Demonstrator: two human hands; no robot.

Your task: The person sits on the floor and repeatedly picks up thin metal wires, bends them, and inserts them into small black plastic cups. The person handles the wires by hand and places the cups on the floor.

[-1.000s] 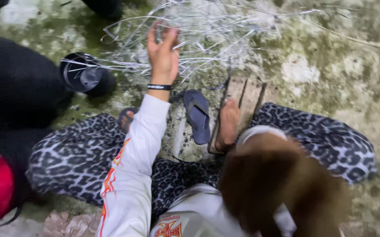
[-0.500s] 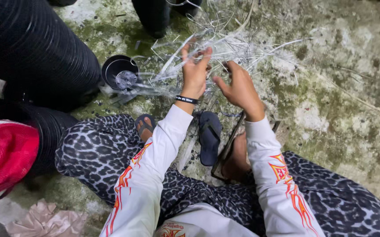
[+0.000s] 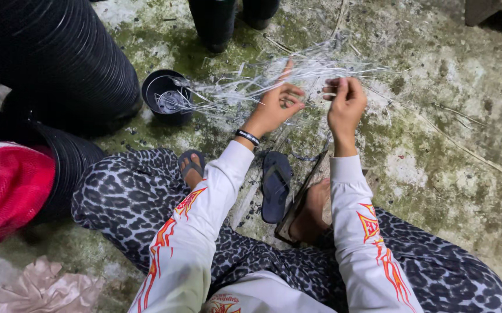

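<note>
I sit on a mossy concrete floor in leopard-print trousers and white sleeves with orange flame marks. My left hand, with a black wristband, pinches thin pale strips out of a loose pile of strips spread on the floor ahead. My right hand is raised beside it, fingers curled around a few of the same strips. The hands are about a palm's width apart above the pile.
A small black pot with strips in it stands left of the pile. Tall stacks of black pots fill the left side, beside a red mesh bag. A dark flip-flop and a wooden board lie between my legs.
The view has swung down and right. My right hand has come up into view and both hands have gathered strips from the pile.
</note>
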